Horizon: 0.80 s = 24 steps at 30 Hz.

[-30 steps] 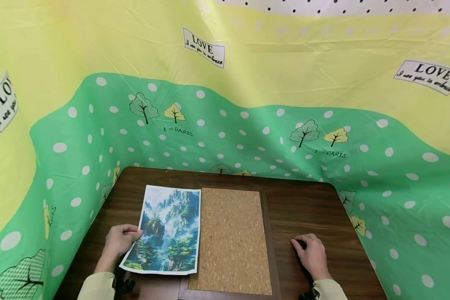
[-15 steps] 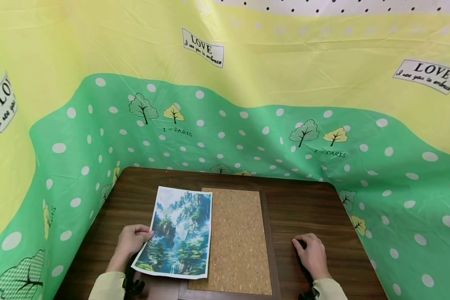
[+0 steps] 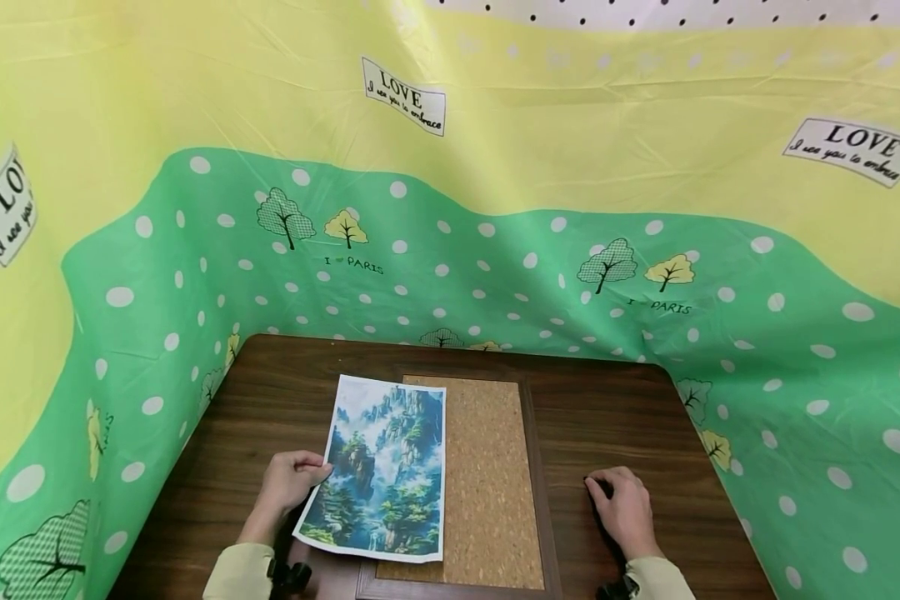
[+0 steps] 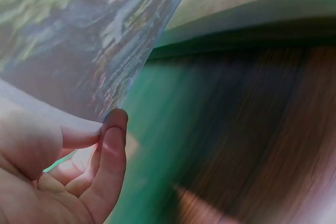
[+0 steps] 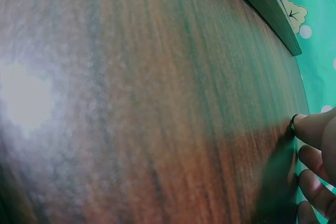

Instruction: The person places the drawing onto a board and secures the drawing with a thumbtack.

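Observation:
My left hand [image 3: 288, 486] pinches the left edge of a landscape print [image 3: 390, 467] between thumb and fingers. The print, blue and green with misty mountains and a white border, tilts over the left part of a framed cork board [image 3: 492, 475], hiding that part. In the left wrist view the thumb and fingertips close on the edge of the print [image 4: 79, 51]. Apart from the board, on its right, my right hand [image 3: 624, 510] rests on the wooden table with fingers loosely curled. The right wrist view shows only its fingertips [image 5: 315, 153] at the tabletop, nothing held.
The dark wood table [image 3: 607, 400] carries the cork board near its middle. A green and yellow patterned curtain [image 3: 450, 258] encloses the back and both sides. In the right wrist view, the board's raised frame [image 5: 268, 11] runs across the top right corner.
My left hand has moved steadily to the right with the print, which now covers more of the cork board. The right hand has stayed in place.

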Motion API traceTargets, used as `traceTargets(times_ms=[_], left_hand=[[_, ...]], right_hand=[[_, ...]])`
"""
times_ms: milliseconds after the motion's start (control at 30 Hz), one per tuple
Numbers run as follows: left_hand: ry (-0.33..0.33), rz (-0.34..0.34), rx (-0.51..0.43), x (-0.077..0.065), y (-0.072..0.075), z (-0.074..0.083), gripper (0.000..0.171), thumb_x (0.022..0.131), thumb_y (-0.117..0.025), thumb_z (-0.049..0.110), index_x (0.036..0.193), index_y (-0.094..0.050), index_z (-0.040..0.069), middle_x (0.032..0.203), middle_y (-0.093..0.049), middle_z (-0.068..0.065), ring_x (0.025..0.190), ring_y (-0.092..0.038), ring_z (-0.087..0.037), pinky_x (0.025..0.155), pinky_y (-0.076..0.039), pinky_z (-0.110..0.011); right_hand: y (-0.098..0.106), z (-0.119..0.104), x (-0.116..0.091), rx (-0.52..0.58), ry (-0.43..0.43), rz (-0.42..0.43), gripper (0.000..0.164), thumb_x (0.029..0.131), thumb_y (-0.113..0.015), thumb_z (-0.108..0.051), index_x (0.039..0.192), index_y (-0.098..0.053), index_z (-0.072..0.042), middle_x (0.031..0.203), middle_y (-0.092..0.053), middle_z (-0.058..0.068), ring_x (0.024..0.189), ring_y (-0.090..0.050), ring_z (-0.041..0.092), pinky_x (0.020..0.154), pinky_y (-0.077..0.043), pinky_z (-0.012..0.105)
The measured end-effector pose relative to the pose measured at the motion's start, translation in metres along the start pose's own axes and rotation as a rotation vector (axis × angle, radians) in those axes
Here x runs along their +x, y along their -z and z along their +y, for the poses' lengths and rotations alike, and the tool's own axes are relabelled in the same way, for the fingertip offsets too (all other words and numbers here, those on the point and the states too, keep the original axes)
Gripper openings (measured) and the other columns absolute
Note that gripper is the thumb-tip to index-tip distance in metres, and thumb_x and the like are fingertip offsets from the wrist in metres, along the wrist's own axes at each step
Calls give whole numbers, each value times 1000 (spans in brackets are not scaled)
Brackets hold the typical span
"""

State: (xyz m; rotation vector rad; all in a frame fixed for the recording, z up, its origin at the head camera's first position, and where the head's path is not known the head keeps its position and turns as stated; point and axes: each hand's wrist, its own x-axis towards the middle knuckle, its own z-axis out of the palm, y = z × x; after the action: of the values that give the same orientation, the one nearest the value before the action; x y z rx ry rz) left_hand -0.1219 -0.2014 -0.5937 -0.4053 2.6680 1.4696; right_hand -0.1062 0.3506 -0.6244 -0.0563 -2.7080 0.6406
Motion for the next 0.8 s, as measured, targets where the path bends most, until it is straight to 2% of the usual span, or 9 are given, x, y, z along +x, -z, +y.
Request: traceTargets(times_ms=[100, 367, 800], left_hand=[[2, -7, -34, -1, -7, 5, 13, 86, -80, 15, 88, -76, 2, 81, -74, -8, 70, -65, -15, 62, -51, -32], [42, -60, -208, 0, -28, 21, 11, 86, -78, 6, 91, -74, -4, 79, -74, -11, 60, -65, -15, 58, -57, -38], [11, -113, -292, -3, -67, 45, 9, 87, -75, 1, 92, -73, -6, 75, -73, -10, 57, -63, -15, 55, -55, -34]], right_hand=[[0, 1, -1, 5, 2, 4, 8, 85, -79, -14, 86, -77, -6, 89, -69, 11, 89, -64, 35, 84, -44, 57], [1, 1, -2, 12, -2, -13, 11, 87, -78, -17, 88, -78, -6, 90, -69, 10, 89, -64, 35, 84, -45, 57], [-2, 4, -1, 17, 9, 25, 11, 85, -79, -17, 85, -77, -6, 87, -69, 8, 87, -65, 34, 84, -45, 56]])
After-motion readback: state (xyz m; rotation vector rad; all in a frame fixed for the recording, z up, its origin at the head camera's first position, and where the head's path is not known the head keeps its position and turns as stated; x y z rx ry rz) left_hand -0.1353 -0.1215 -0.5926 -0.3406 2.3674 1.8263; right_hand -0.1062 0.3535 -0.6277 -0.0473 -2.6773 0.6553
